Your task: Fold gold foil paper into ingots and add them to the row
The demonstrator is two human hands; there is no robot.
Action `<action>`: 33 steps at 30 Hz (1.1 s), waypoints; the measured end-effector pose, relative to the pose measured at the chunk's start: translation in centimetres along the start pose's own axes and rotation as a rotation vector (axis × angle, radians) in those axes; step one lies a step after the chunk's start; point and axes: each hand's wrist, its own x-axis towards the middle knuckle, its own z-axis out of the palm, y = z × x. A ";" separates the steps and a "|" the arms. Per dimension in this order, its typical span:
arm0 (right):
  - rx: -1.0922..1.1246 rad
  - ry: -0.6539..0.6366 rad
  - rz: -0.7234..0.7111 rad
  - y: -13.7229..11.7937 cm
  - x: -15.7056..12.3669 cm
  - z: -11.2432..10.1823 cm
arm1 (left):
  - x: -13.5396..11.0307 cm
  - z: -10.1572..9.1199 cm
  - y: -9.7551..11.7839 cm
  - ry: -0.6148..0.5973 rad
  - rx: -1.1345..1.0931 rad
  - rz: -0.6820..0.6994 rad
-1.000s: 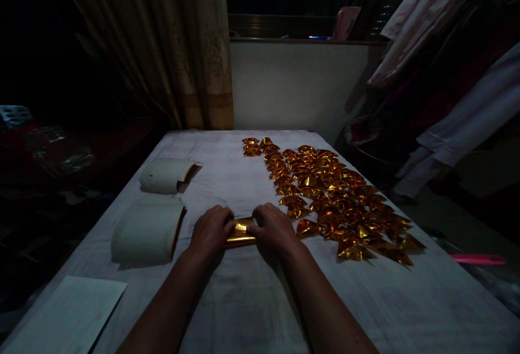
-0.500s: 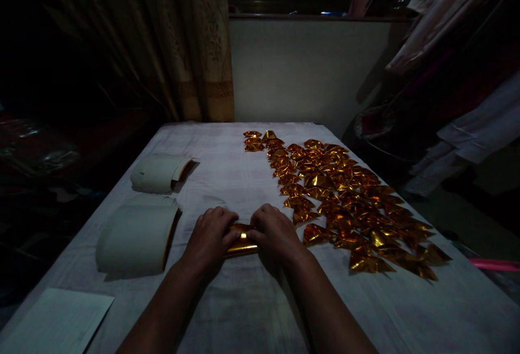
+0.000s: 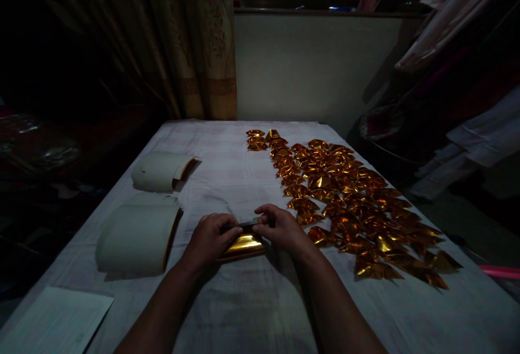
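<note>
My left hand (image 3: 209,239) and my right hand (image 3: 281,228) meet over a piece of gold foil paper (image 3: 244,245) near the middle of the table (image 3: 252,310). Both hands pinch the paper's upper edge with closed fingers, and its shiny face shows below them. To the right lies a wide spread of several folded gold foil pieces (image 3: 349,197), reaching from the far middle of the table to its right edge.
Two curled stacks of pale paper with gold undersides lie at the left, a near stack (image 3: 138,232) and a far stack (image 3: 160,171). A white sheet (image 3: 57,321) rests at the front left corner. A curtain (image 3: 162,39) and hanging clothes (image 3: 459,34) stand behind.
Both hands have lifted the foil paper's upper edge and drawn it toward me, baring more of its gold face. The view has shifted a little.
</note>
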 end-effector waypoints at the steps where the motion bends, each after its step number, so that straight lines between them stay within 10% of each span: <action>1: 0.016 -0.018 0.017 0.0 0.0 -0.1 | 0.0 0.0 0.0 0.002 -0.015 -0.002; 33: 0.179 0.125 -0.067 -0.2 0.4 -0.4 | -0.2 0.4 -1.9 0.130 -0.424 -0.052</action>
